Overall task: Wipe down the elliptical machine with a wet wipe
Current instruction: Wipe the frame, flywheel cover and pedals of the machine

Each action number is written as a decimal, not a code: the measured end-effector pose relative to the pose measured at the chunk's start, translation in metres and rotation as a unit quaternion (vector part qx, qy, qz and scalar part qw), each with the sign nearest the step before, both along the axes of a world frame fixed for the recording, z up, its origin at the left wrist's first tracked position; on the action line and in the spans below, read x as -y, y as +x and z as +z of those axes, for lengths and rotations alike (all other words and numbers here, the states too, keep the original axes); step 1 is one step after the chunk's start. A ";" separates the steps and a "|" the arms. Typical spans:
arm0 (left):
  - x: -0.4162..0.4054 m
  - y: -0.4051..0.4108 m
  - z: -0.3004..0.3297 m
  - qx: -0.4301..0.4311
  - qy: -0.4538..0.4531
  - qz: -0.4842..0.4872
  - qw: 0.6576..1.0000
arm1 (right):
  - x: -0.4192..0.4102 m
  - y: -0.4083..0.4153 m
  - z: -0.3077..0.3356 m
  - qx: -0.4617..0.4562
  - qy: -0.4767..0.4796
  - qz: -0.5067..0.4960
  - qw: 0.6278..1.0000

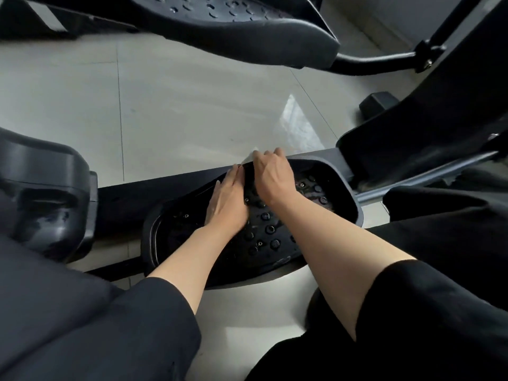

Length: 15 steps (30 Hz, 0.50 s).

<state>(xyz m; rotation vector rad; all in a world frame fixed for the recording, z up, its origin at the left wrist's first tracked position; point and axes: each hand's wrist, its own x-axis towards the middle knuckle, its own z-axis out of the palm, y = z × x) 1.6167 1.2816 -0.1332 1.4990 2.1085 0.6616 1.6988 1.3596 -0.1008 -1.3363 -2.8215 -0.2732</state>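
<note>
A wet wipe [248,158] was held against the far rim of the elliptical's near foot pedal [264,232], fingers of the right hand [272,174] curled over it, the left hand [228,200] laid flat alongside. The rim-wiping step appeared underway; the studded tread likely remained to be covered.

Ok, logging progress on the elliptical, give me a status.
Right hand grips wet wipe on near pedal's far rim. Left hand flat on pedal, steadying. Nothing in the way.
</note>
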 end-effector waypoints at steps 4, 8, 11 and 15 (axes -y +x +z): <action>-0.009 0.007 -0.002 0.003 -0.019 0.022 1.000 | -0.008 -0.003 -0.015 0.017 0.004 0.061 0.998; -0.017 0.016 0.003 -0.036 0.017 -0.029 0.999 | -0.020 0.017 -0.017 -0.011 0.012 0.060 0.998; -0.024 0.023 0.005 -0.081 0.044 -0.078 0.993 | -0.030 0.040 -0.012 -0.068 -0.011 0.002 0.998; -0.039 0.033 -0.006 -0.142 0.073 -0.143 0.977 | -0.052 0.106 -0.004 -0.120 -0.081 -0.172 0.974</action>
